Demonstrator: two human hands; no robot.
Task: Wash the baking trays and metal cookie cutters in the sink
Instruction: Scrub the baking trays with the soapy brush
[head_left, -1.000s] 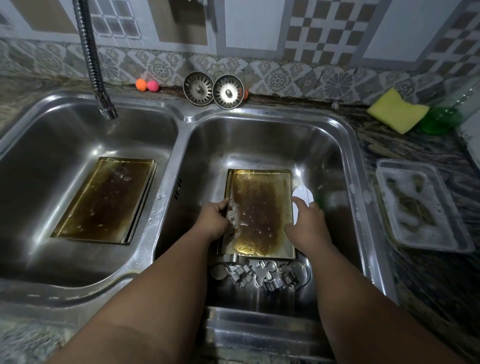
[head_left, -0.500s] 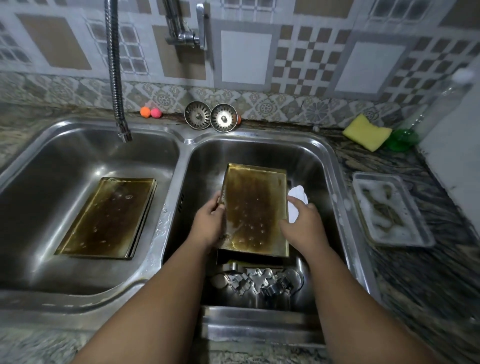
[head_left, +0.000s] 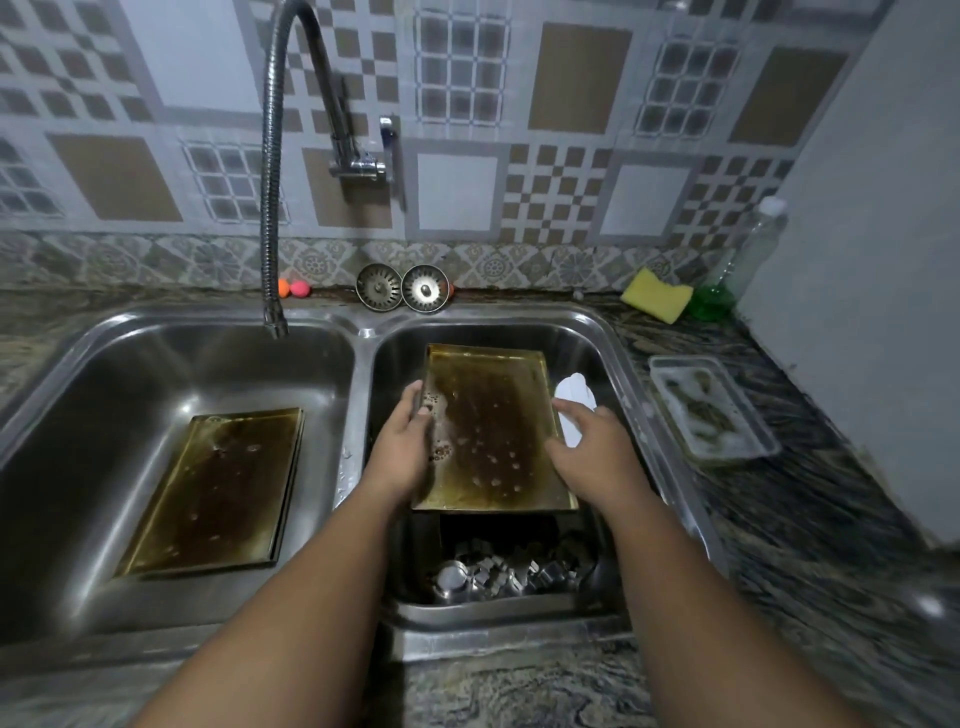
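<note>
Tray (head_left: 488, 431) hides some cookie cutters (head_left: 511, 571); white object (head_left: 574, 395) by right hand (head_left: 589, 454) unclear

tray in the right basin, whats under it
Metal cookie cutters show on the floor of the right basin below the near edge of the tray. Whatever lies under the rest is covered.

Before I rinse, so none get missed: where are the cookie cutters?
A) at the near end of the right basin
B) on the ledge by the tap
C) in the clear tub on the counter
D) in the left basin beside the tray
A: the cookie cutters lie heaped at the near end of the right basin, just below the tray's near edge.
</note>
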